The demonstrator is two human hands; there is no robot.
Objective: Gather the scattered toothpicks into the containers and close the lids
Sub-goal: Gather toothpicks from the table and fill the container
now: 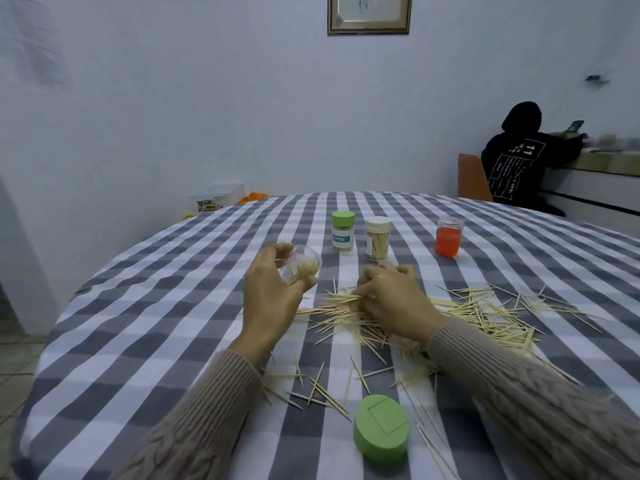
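Mid-gathering: my left hand (270, 289) grips the tilted clear container (300, 264), my right hand (388, 296) pinches a toothpick bundle (341, 299); next, feed them in.

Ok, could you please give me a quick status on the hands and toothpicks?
Left hand holds clear container. Right hand pinches toothpicks. Green lid off.

Toothpicks (478, 311) scattered mid-table, right; clear jar (301, 266) tilted, part-filled; three capped containers (377, 237) upright far; green lid (380, 432) near.
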